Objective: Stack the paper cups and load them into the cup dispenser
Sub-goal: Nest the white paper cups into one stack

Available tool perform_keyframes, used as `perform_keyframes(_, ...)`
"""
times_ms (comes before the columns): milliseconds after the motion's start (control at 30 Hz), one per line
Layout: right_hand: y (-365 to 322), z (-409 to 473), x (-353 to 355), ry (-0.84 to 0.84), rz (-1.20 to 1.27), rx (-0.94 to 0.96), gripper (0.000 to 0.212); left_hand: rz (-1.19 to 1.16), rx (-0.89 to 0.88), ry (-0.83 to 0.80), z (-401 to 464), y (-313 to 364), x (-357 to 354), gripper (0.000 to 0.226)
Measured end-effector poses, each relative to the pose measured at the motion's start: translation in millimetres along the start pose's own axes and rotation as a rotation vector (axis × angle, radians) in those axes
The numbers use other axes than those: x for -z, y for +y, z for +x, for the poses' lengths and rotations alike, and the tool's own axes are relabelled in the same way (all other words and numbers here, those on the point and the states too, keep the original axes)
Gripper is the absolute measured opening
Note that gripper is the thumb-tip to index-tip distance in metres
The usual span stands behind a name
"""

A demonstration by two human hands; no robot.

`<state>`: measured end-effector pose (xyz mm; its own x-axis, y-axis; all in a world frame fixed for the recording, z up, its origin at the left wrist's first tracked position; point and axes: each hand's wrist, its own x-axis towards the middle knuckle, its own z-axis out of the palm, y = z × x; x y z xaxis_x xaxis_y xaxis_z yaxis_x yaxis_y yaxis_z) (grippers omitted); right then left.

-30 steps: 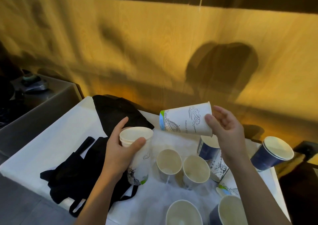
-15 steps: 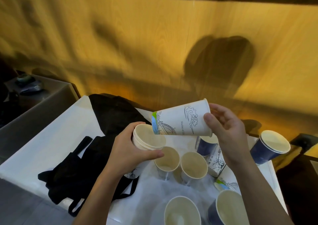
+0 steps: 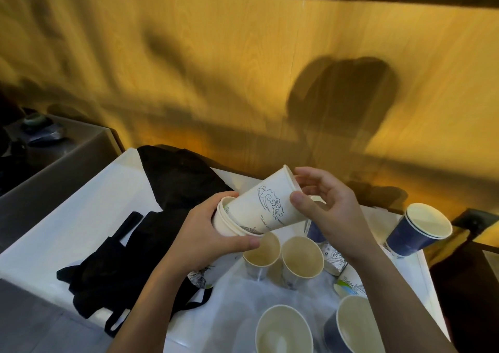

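Observation:
My left hand [image 3: 208, 236] grips a short stack of white paper cups [image 3: 225, 224], tilted with its mouth up and to the right. My right hand [image 3: 326, 212] holds a white cup with a wave drawing [image 3: 266, 204] by its rim, and that cup's base sits partly inside the stack's mouth. Several loose cups stand on the white table [image 3: 81, 217] below: two white ones [image 3: 302, 260], two more at the front [image 3: 283, 331], and a blue cup [image 3: 418, 231] at the right. No cup dispenser shows.
A black cloth bag [image 3: 167, 190] with straps lies across the table's left half. A grey box [image 3: 54, 158] with small items stands to the left. A wood-grain wall [image 3: 243, 69] rises directly behind the table. More blue and white cups lie under my right forearm.
My right hand tipped the wave-printed cup and pushed its base into the mouth of the stack. My left hand tilted the stack toward it.

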<state>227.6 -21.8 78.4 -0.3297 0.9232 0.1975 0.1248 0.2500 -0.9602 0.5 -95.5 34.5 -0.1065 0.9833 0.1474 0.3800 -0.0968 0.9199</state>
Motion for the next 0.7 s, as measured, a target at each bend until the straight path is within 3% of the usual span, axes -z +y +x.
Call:
perform_keyframes(300,1.4,-5.6,-19.8,-0.210,-0.083,0.002,0.053,-0.282,0.082,-0.236,-1.4,9.7,-3.7,0.064)
perform_keyframes(500,1.9,-11.3,-28.4,-0.325,-0.121,-0.020,0.051,-0.396,0.116,-0.263,-1.3,9.4,-6.5,0.077)
perform_keyframes(700,1.1,-11.9,-33.5,-0.321,-0.123,-0.040,0.054,-0.394,0.086,-0.214,-0.8,7.5,-6.9,0.082)
